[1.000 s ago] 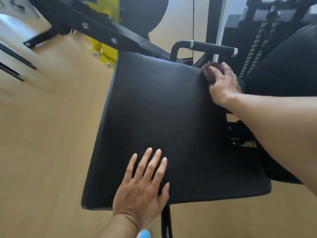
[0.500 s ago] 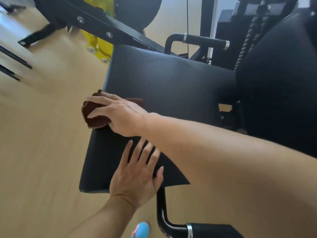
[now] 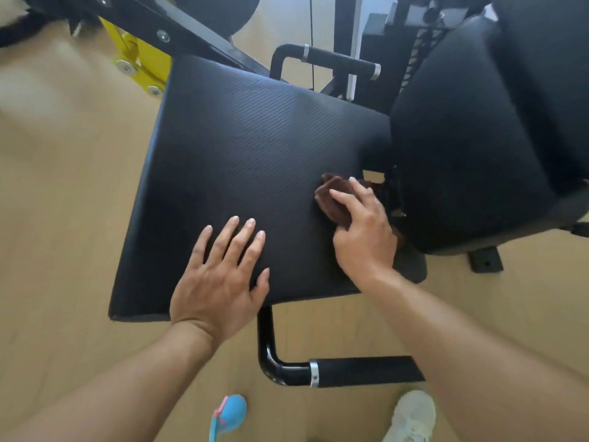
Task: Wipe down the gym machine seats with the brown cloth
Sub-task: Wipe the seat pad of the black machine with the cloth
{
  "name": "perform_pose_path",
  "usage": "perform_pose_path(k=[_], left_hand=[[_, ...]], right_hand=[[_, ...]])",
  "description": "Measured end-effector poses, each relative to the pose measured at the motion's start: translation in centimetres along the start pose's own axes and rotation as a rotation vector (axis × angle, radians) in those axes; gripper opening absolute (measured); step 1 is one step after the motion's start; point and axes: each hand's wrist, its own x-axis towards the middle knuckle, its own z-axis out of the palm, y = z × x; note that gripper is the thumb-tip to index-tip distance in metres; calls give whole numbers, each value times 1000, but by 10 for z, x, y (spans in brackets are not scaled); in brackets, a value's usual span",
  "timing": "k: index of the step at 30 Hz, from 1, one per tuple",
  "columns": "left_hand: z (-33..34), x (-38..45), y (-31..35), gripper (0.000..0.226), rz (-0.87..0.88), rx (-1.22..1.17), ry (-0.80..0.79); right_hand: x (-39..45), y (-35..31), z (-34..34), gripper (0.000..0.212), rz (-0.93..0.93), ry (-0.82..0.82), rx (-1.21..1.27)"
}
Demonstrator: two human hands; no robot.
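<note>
Brown cloth [image 3: 334, 199] bunched right of centre on the seat pad [image 3: 255, 161], pinned under the curled fingers of the right hand [image 3: 363, 237]. Left hand [image 3: 220, 279] splayed flat, lower centre, bracing. Best kept pressed flat, strokes overlapping toward the pad's edge.

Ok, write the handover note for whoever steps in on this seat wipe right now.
Left hand: flat and open on the near part of the seat pad, bracing, holding nothing.
Right hand: pressing the brown cloth onto the pad's right side, close to the gap beside the backrest pad.
Done: cannot tell from the pad's surface how much has been wiped; no visible wet trail.
Left: finish this pad out to its edges, then the backrest pad, which the cloth is not touching. The grab handles sit close by; mind them.
</note>
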Motion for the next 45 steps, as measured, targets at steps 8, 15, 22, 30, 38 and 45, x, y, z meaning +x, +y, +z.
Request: perform_pose_path(k=[8, 15, 22, 30, 38, 45], left_hand=[[-5, 1, 3, 60, -9, 26, -13], [-3, 1, 3, 61, -15, 36, 10], [-7, 3, 1, 63, -49, -79, -37], [-78, -14, 83, 19, -331, -1128, 44], [-109, 8, 150, 34, -387, -1814, -224], [-50, -12, 55, 27, -461, -870, 123]], right_hand=[[-77, 9, -1, 61, -367, -133, -115], [-64, 60, -39, 58, 69, -113, -14], [-74, -2, -75, 38, 566, -93, 1017], [-98, -33, -122, 4, 984, 79, 1389], [-104, -71, -153, 26, 303, 367, 1164], [-78, -19, -51, 57, 103, -316, 238]])
